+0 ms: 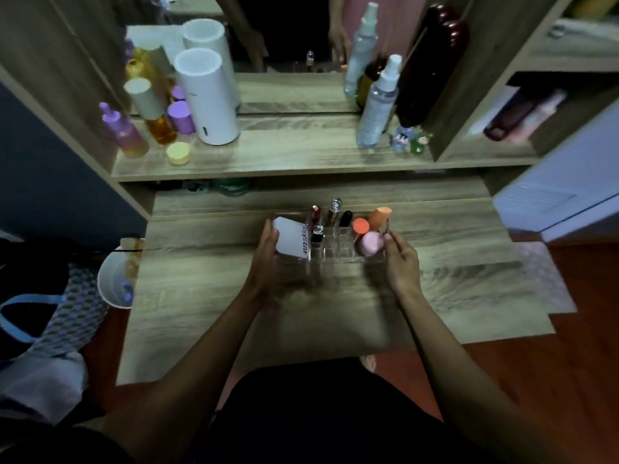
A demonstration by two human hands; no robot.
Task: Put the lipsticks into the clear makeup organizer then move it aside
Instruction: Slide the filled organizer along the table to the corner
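Note:
The clear makeup organizer (338,254) sits mid-table on the wooden vanity. Several lipsticks stand upright in its compartments: a dark red one (315,214), a silver-capped one (335,207), a black one (345,218) and a short one (318,233). A white box (290,241) marked "skin" fills its left part; orange and pink sponges (370,242) fill the right. My left hand (266,252) grips the organizer's left end, against the white box. My right hand (400,259) grips its right end.
The shelf (301,155) behind holds a white cylinder (206,98), purple and amber bottles on the left and spray bottles (378,105) on the right, before a mirror. A white cup (115,284) hangs off the table's left edge. Bare wood (469,279) lies right of the organizer.

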